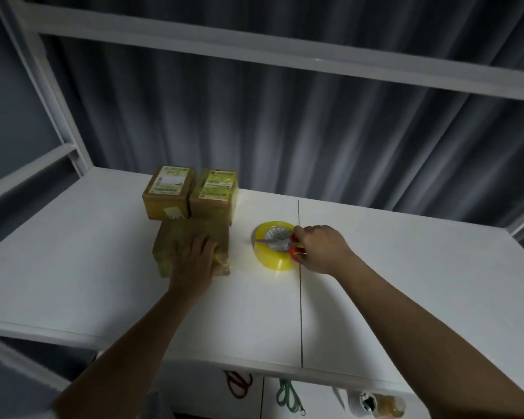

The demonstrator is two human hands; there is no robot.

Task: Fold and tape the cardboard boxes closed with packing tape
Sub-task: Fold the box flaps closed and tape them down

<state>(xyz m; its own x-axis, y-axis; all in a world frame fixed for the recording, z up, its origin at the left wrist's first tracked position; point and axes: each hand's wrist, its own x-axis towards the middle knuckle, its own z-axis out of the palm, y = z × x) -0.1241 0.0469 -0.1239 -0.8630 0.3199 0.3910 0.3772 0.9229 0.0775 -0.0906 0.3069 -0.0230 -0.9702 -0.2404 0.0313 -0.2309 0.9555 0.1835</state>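
A flat brown cardboard box point(176, 237) wrapped in tape lies on the white table point(103, 267). My left hand point(194, 258) rests flat on its top with fingers spread. Right of it sits a yellow roll of packing tape point(277, 261). Red-handled scissors point(280, 244) lie across the roll's top, blades pointing left. My right hand point(321, 247) grips the scissors by their red handles. Two more closed cardboard boxes with labels, one on the left point(167, 192) and one on the right point(214, 198), stand side by side just behind the flat box.
A white metal frame point(254, 52) runs overhead and down the left side, with a grey curtain behind. A seam point(300, 297) divides the tabletop. Below the front edge hang red and green items point(288, 394) and a small container.
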